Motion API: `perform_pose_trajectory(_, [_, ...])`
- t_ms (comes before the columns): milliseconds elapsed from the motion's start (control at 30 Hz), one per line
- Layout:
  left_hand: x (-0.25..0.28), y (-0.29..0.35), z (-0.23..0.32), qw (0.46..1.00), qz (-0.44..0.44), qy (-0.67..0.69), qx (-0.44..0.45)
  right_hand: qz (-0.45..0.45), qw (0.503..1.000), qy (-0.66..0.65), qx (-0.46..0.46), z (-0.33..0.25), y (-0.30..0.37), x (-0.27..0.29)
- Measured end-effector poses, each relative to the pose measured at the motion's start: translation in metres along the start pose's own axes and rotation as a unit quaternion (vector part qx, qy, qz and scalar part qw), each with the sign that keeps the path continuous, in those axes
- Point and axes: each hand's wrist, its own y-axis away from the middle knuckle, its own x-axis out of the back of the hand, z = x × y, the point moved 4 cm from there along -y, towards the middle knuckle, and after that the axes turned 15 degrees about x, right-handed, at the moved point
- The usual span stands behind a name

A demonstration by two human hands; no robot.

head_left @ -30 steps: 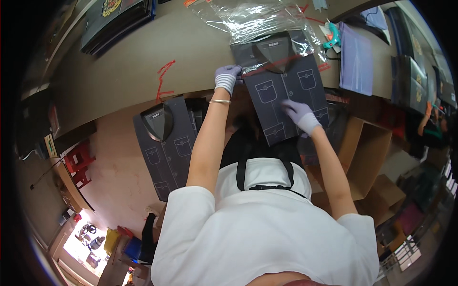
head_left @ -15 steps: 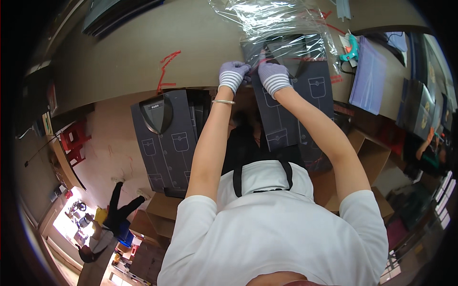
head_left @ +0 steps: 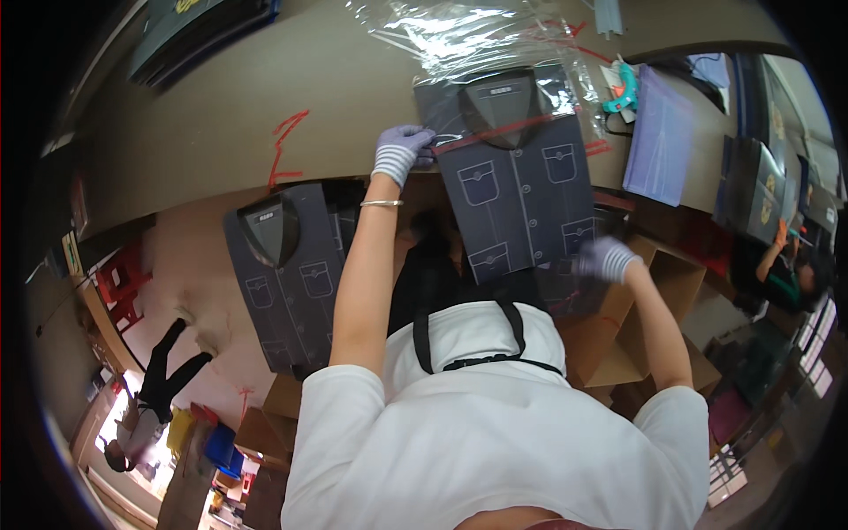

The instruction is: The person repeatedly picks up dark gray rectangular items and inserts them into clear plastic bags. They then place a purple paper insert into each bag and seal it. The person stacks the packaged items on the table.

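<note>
A broad tan counter (head_left: 221, 115) curves across the top; a dark folded shirt (head_left: 521, 194) with chest pockets lies over its near edge, collar on the counter, hem hanging off; a second dark shirt (head_left: 287, 274) hangs off the near edge further left; a clear plastic bag (head_left: 459, 35) lies crumpled at the first shirt's collar, partly over it; open cardboard boxes (head_left: 645, 309) stand below the near edge at right; a lilac folder (head_left: 658, 141) rests toward the right end; the gloved left hand (head_left: 402, 152) pinches the shirt's left shoulder; the gloved right hand (head_left: 605, 259) is blurred beside the hem, its grip impossible to tell; a teal tool (head_left: 621, 88) sits beside the folder.
</note>
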Motion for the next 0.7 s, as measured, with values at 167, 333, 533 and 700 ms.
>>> perform_pose_trajectory(167, [0.001,-0.004,0.002,1.000,0.002,-0.006,-0.015,0.627,0.767,-0.140,0.007,0.073,-0.030,0.154])
perform_pose_trajectory(333, [0.012,-0.005,0.008,0.997,0.058,-0.029,-0.047,0.564,0.806,-0.100,-0.150,0.108,-0.104,0.218])
perform_pose_trajectory(533, [0.054,0.022,-0.023,0.991,0.099,0.025,-0.084,0.544,0.805,-0.237,0.000,0.072,-0.102,0.147])
perform_pose_trajectory(700, [0.054,0.039,-0.082,0.981,0.109,-0.017,-0.157,0.604,0.719,-0.342,0.025,0.065,-0.100,0.108])
